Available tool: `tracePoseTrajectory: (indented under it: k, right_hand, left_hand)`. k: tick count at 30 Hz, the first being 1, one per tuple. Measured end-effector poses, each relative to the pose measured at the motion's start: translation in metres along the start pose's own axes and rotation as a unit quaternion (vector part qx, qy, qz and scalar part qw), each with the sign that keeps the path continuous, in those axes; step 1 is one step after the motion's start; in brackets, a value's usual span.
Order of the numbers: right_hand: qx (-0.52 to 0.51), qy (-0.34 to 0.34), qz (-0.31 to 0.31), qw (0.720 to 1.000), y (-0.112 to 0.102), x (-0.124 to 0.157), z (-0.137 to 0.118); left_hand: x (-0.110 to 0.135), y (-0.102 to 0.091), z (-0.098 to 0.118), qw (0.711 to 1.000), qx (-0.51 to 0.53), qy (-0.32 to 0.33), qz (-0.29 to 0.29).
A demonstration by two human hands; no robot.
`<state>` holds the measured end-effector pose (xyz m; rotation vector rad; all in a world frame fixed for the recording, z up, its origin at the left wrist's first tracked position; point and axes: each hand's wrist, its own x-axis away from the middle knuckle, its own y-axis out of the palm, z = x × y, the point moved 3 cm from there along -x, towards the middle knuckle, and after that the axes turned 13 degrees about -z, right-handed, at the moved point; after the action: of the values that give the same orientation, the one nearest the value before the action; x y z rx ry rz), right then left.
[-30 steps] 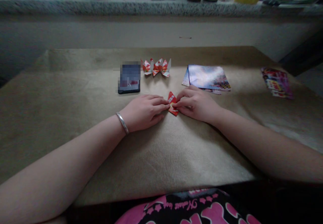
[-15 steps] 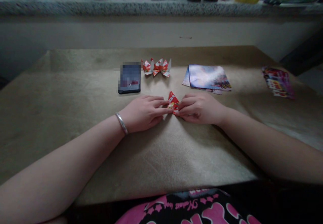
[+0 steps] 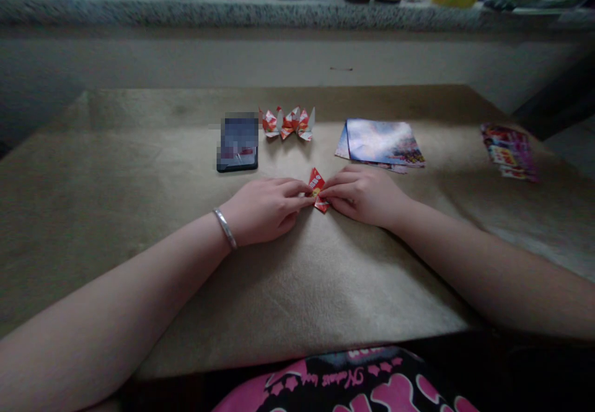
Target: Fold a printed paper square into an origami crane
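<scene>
A small piece of folded red printed paper lies on the table between my two hands, its pointed tip facing away from me. My left hand has its fingertips pressed on the paper's left edge and middle. From the other side, my right hand pinches the paper's right edge with fingers and thumb together. The fingertips cover parts of the folds. Behind the paper stand several folded red and white paper figures, set close together in a row.
A dark phone lies left of the paper figures. To the right is a stack of glossy printed sheets, and farther right a fan of colourful packets or cards. A stone sill holding assorted items runs behind the table.
My right fingers have moved slightly left and inward over the folded paper. The paper's right side now looks narrower, folded in toward the middle. My left hand stays nearly in place.
</scene>
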<state>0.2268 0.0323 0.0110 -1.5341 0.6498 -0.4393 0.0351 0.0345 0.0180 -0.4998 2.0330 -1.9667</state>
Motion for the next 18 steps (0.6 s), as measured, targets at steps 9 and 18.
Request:
tracePoseTrajectory:
  k: [9,18]
  right_hand:
    - [0.029,0.052,-0.006,0.998,0.008,-0.008,0.002]
    - [0.008,0.088,-0.046,0.995,0.015,-0.008,0.01]
  left_hand:
    - [-0.002,0.004,-0.003,0.998,0.062,0.014,-0.014]
    - [0.0,0.005,-0.005,0.997,0.066,0.038,-0.002]
